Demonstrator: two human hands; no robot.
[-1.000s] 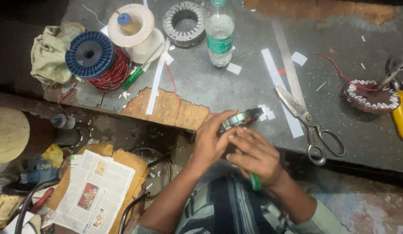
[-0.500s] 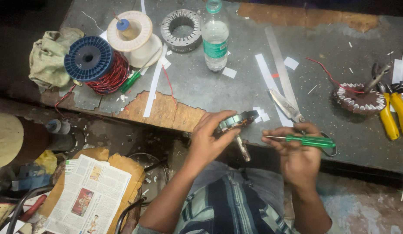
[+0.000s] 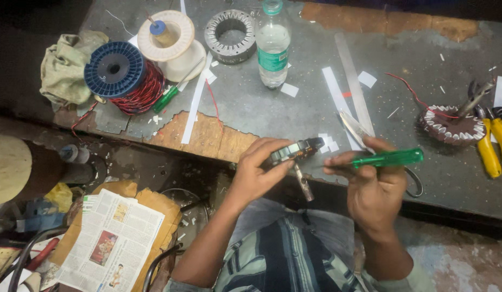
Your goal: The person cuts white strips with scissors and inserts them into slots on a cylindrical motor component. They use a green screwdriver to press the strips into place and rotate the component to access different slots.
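Fingers of left hand [image 3: 257,173] curled shut around a small metal motor part [image 3: 295,152], held just over the near bench edge, its thin shaft [image 3: 303,182] slanting down toward the lap. Right hand [image 3: 374,189] closed on a screwdriver [image 3: 389,158], clear green plastic handle out to the right, long axis nearly level, tip aimed left at the part; could not tell whether touching. Just behind, steel scissors [image 3: 355,127] flat on the grey bench [image 3: 294,113], blades pointing away and left, beside long white paper strips [image 3: 337,100]. Off right, a round wound coil [image 3: 450,125] with red wire, then yellow-handled pliers [image 3: 487,146]. Farther back, a clear plastic bottle [image 3: 272,46] upright, a toothed metal ring [image 3: 229,35], a blue spool [image 3: 115,70] of red wire, a white spool [image 3: 167,35], and crumpled cloth [image 3: 64,67] at far left.
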